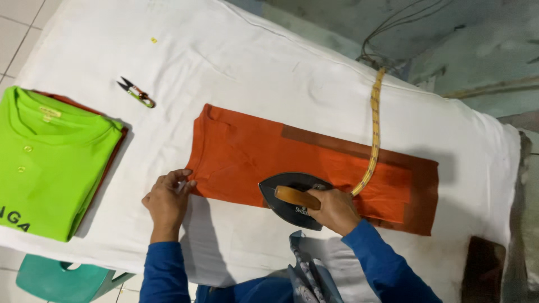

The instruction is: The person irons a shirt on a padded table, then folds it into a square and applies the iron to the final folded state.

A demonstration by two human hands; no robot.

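Note:
An orange shirt (252, 151) lies folded flat on the white padded table (236, 56). My right hand (335, 210) grips the wooden handle of a black iron (286, 188) that rests on the shirt's near edge. A yellow braided cord (374, 123) runs from the iron up across the table to the far edge. With its fingers bent, my left hand (167, 201) presses down the shirt's near left corner.
A stack of folded shirts with a bright green one (48, 163) on top sits at the left. Small thread snips (136, 92) lie behind it. A teal plastic stool (62, 279) stands below the table's left end. A dark scorch patch (483, 268) marks the near right corner.

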